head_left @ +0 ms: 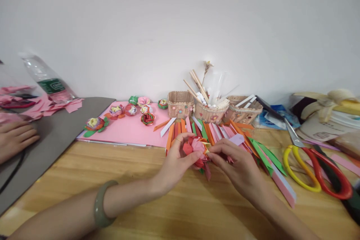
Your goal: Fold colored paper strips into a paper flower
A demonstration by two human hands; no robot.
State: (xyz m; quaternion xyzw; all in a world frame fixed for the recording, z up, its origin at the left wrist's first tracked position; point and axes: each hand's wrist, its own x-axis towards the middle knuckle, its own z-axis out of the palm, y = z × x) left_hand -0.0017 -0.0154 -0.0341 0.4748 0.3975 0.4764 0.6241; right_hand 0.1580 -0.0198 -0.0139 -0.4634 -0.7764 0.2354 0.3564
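Observation:
A folded paper flower [196, 146] in red and pink, with a pale yellow part, is held above the wooden table. My left hand [180, 157] wraps round its left side, thumb across the front petals. At the flower's right edge, the fingertips of my right hand [236, 159] pinch the pale yellow petal. A bit of green and a pink tip show beneath the flower. Just behind both hands lie many folded paper strips [206, 129] in orange, red, green, pink and lilac.
Finished paper flowers [147, 119] sit on pink paper [112, 133]. Three small baskets [180, 105] stand by the wall, one holding sticks. Scissors [300, 153] with yellow and red handles lie right. Another person's hand [17, 137] rests on a grey mat [64, 135], near a plastic bottle [47, 78].

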